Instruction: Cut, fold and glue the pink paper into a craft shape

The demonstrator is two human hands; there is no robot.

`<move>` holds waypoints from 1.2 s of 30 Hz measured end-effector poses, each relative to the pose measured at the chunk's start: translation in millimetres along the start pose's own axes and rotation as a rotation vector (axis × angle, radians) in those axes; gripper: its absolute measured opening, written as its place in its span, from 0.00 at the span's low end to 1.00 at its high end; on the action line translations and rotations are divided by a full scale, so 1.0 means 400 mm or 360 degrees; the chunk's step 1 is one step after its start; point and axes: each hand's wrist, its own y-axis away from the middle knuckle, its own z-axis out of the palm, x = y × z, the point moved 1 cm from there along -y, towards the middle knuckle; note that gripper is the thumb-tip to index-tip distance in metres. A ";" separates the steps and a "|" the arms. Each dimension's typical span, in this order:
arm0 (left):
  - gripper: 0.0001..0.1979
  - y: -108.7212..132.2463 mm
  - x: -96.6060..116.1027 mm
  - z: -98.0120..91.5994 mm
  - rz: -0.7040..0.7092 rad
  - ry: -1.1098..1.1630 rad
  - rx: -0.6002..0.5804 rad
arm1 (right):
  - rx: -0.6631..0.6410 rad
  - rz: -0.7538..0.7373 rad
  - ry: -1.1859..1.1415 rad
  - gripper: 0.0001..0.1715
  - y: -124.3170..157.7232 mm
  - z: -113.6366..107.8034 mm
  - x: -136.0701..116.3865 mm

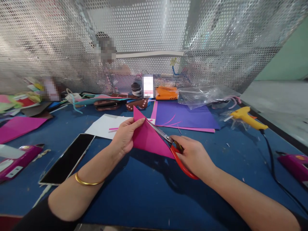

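My left hand (127,133) is closed on a bright pink sheet of paper (150,141), its thumb pressed on the near face close to the upper edge. The sheet is held up off the table and tilted. Orange-red-handled scissors (184,165) are gripped in my right hand (193,154), their blades pointing up and left along the sheet's slanting right edge. The blade tips lie close to my left thumb. Behind the sheet are white paper (103,125) with thin pink strips on it and a purple sheet (187,115) over pink paper.
A phone (69,158) with a cable lies at left, near a magenta tool (21,160). At right are a yellow glue gun (249,118) with a black cord and another magenta object (295,166). An orange object (166,93) and clear plastic bag (204,94) sit before the perforated metal screen (149,38).
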 end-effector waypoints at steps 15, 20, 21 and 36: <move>0.10 0.009 0.009 0.007 -0.0160 -0.0028 -0.0035 | -0.0072 0.0039 -0.0081 0.21 -0.002 -0.015 -0.008; 0.07 0.012 0.016 0.013 -0.0178 -0.0040 -0.0022 | -0.0165 -0.0010 -0.0176 0.16 -0.013 -0.035 -0.005; 0.06 0.014 0.017 0.015 -0.0179 -0.0040 -0.0023 | -0.0186 -0.0015 -0.0204 0.15 -0.013 -0.037 -0.005; 0.09 0.031 -0.021 0.028 0.0024 0.0066 0.0083 | -0.0052 0.0006 -0.0022 0.17 -0.002 -0.023 -0.011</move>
